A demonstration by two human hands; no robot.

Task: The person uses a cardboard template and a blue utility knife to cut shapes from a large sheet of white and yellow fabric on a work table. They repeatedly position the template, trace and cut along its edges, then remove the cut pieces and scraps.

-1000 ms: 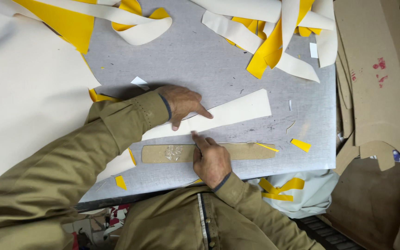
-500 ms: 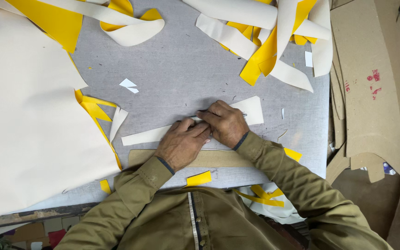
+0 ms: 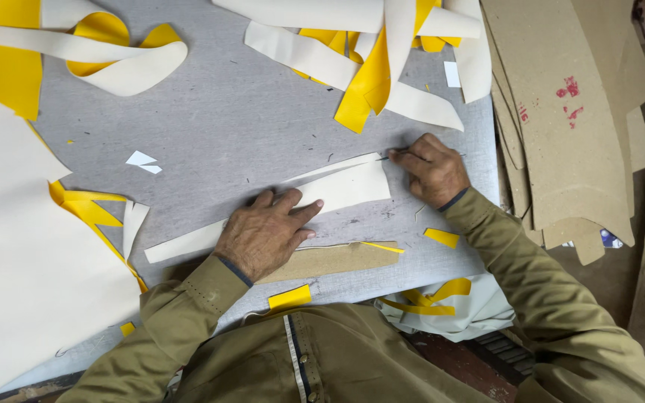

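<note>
Left hand: flatly spread, palm down, left hand pressed on the cream strip; fingers stretched toward the right, thumb tucked near the body; gripping nothing, only weighing the strip down.
Left arm: bent at the elbow, olive sleeve running from lower left up to the wrist.
Right hand: curled right hand at the strip's right end, fingers clenched around a thin dark blade, tip touching the strip's upper right corner; knuckles up, wrist angled back toward the body.
Right arm: olive sleeve coming in from the lower right corner, forearm sloping up and left.
Cream strip: one, long and tapered, flat on the grey table, slanting from lower left to upper right between both hands; a thin sliver parting along its top edge.
Brown pattern piece: one brown pattern piece, flat, just below the strip, partly under the left wrist.
Cardboard sheets: a stack of cardboard sheets at the right edge, several overlapping, exact count unclear.
Large cream sheet: one large cream sheet, at left, yellow underside showing along its edge.
Yellow scraps: at least three small yellow scraps near the front edge.
White chips: two white chips left of centre.
Tangled offcuts: a heap of tangled offcuts, cream and yellow, along the top; too tangled to count.
</note>
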